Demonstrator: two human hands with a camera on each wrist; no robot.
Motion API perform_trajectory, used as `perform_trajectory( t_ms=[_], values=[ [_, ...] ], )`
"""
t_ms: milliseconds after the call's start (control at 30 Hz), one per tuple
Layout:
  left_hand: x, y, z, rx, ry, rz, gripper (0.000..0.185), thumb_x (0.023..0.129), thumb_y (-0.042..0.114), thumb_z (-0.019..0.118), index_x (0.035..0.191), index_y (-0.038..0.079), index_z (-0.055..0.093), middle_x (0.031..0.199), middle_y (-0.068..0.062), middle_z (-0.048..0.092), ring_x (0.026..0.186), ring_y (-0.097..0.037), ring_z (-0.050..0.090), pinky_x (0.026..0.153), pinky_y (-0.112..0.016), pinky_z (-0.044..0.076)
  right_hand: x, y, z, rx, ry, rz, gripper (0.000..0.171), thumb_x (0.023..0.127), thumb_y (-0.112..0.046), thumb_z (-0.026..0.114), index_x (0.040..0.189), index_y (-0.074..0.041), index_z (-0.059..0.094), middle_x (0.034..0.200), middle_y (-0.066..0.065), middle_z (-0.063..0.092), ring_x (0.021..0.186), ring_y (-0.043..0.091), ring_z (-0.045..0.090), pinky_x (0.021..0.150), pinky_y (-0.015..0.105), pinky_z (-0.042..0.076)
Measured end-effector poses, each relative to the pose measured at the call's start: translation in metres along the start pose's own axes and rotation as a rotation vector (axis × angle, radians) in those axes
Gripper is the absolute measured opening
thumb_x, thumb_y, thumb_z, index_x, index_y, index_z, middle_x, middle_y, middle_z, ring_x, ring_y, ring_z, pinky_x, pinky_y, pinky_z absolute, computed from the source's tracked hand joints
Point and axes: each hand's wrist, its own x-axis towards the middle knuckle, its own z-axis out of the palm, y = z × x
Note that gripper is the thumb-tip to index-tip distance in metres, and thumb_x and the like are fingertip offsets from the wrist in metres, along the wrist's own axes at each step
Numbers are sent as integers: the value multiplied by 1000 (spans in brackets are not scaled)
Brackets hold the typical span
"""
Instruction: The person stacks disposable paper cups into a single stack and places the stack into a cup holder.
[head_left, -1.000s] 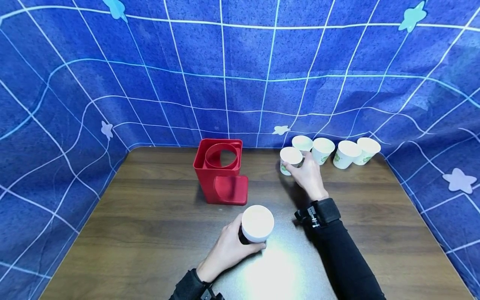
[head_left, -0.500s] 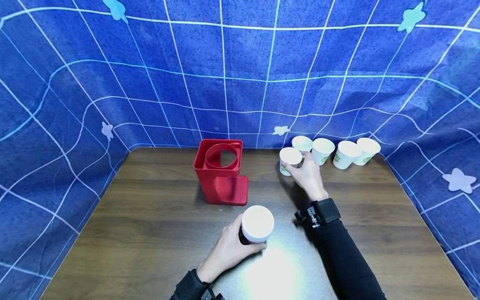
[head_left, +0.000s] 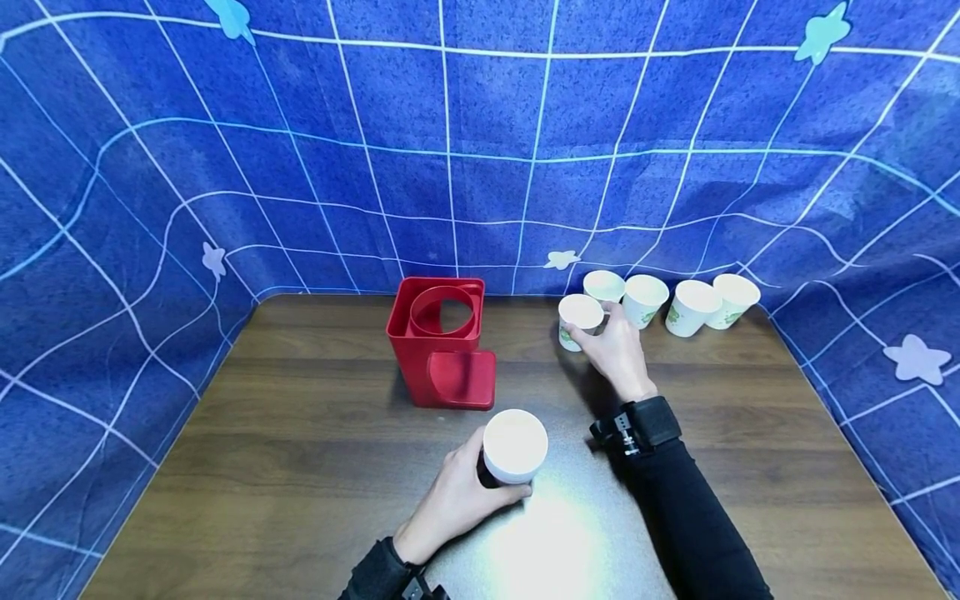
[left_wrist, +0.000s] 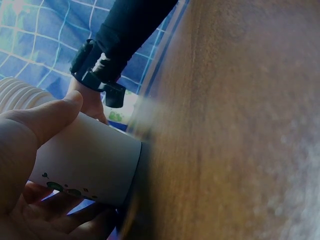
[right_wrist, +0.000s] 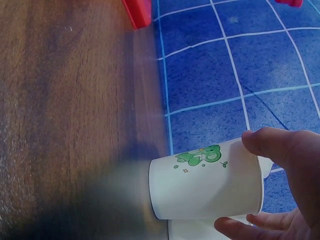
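Observation:
My left hand (head_left: 459, 498) grips a white paper cup (head_left: 515, 447) standing on the wooden table (head_left: 300, 467) near the front; in the left wrist view the thumb and fingers (left_wrist: 35, 125) wrap round the cup (left_wrist: 87, 160). My right hand (head_left: 617, 346) reaches to the back right and holds another white paper cup (head_left: 579, 321) with a green print; the right wrist view shows that cup (right_wrist: 207, 182) between thumb and fingers (right_wrist: 285, 150). A red cup holder (head_left: 442, 342) with a round opening stands at the middle back.
Several more white paper cups (head_left: 678, 302) stand in a row behind and to the right of my right hand, against the blue grid cloth (head_left: 480, 133) that walls the table on three sides.

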Motion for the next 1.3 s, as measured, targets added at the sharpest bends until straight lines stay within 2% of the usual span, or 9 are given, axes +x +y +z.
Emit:
perform_trajectory(
  t_ms=[367, 667, 967, 1133, 1300],
  values=[
    [-2, -2, 2, 6, 7, 16, 80, 71, 44, 93, 138, 21, 56, 126, 5, 70, 117, -15, 65, 101, -46, 53, -1, 3, 3, 25, -12, 12, 77, 86, -44, 81, 140, 1, 49, 125, 21, 64, 105, 38, 65, 89, 53, 52],
    [-2, 0, 0, -2, 2, 9, 79, 71, 43, 93, 138, 21, 56, 127, 5, 69, 118, -15, 65, 102, -46, 53, -3, -3, -3, -13, -1, 15, 79, 87, -47, 79, 140, 3, 48, 127, 26, 65, 111, 42, 66, 90, 57, 53],
    [-2, 0, 0, 1, -5, 1, 79, 72, 44, 93, 138, 21, 56, 127, 4, 69, 118, -16, 65, 101, -47, 53, -12, -26, -23, -1, -10, -63, 80, 88, -48, 78, 139, 6, 48, 116, 25, 67, 100, 38, 64, 88, 52, 51],
    [-1, 0, -1, -7, -5, 6, 79, 72, 43, 93, 137, 20, 56, 127, 4, 70, 118, -14, 66, 101, -46, 53, -22, -44, -37, 48, 3, -127, 74, 87, -47, 80, 135, 1, 52, 122, 22, 66, 111, 36, 63, 95, 51, 50],
    [0, 0, 0, -8, -6, 8, 80, 72, 44, 93, 138, 20, 56, 127, 4, 69, 119, -14, 65, 102, -46, 53, -35, -59, -50, 39, -1, -163, 70, 86, -49, 80, 135, -6, 54, 122, 17, 68, 115, 34, 63, 97, 50, 49]
  ],
)
